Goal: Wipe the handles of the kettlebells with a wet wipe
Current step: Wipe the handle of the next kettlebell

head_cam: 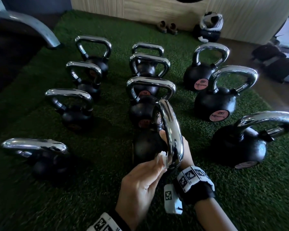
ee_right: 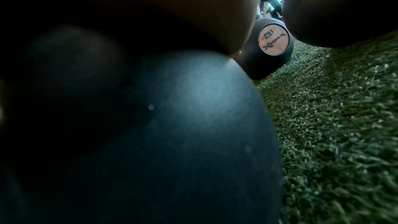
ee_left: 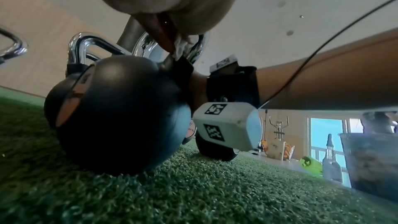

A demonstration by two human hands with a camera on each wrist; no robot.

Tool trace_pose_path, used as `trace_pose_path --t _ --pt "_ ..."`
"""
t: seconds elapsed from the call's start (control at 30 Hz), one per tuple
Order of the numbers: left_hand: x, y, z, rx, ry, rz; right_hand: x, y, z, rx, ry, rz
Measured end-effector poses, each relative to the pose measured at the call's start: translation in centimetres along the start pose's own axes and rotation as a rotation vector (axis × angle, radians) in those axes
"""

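Note:
A black kettlebell (head_cam: 147,144) sits on green turf at the centre front, its chrome handle (head_cam: 172,130) turned edge-on towards me. My left hand (head_cam: 145,177) pinches a white wet wipe (head_cam: 163,158) against the near lower part of that handle. My right hand (head_cam: 187,154) reaches in from the right behind the handle, and its fingers curl round it, with fingertips (head_cam: 163,135) showing on the left side. The left wrist view shows the wipe (ee_left: 181,47) squeezed onto the chrome handle (ee_left: 146,45) above the ball (ee_left: 118,111). The right wrist view is mostly filled by the dark ball (ee_right: 172,125).
Several more chrome-handled kettlebells stand in rows on the turf (head_cam: 107,180), the nearest at left (head_cam: 35,147) and right (head_cam: 240,147). Shoes (head_cam: 167,27) and a bag (head_cam: 207,32) lie by the back wall. A machine frame (head_cam: 23,27) stands at the far left.

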State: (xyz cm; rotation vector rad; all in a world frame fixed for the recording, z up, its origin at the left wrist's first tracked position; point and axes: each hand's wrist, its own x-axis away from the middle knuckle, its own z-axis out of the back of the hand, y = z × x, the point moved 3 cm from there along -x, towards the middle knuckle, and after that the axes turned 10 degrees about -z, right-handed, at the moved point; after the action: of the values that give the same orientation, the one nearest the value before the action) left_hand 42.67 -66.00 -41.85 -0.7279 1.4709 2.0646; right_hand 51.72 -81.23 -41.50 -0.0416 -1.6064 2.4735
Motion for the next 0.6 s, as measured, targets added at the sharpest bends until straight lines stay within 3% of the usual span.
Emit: trace_pose_path --t 0.07,0.17,0.23,0.33,0.43,0.53,0.6 --pt "-0.1 -0.5 0.6 0.073 0.000 0.033 -0.4 0.3 -0.1 -0.008 -0.063 -0.072" --pt "-2.0 -0.2 2.2 0.224 0.015 0.278 -0.6 0.3 0.9 -0.111 -0.080 -0.112" --pt "-3.0 0.0 3.1 0.423 0.049 0.522 0.7 -1.1 2.9 -0.223 0.062 -0.049" --pt "-4.5 -0.1 4.3 0.633 0.210 0.751 4.6 -5.8 5.3 -0.088 0.269 0.243" --pt "-5.6 0.3 4.8 0.818 0.307 0.816 7.4 -9.9 5.0 0.097 0.201 0.439" --pt "-6.4 1.3 5.1 0.885 0.295 0.795 8.6 -11.5 4.0 0.226 0.180 0.534" --pt "-6.8 2.3 5.1 0.895 0.267 0.775 8.8 -12.0 3.6 0.186 0.138 0.549"
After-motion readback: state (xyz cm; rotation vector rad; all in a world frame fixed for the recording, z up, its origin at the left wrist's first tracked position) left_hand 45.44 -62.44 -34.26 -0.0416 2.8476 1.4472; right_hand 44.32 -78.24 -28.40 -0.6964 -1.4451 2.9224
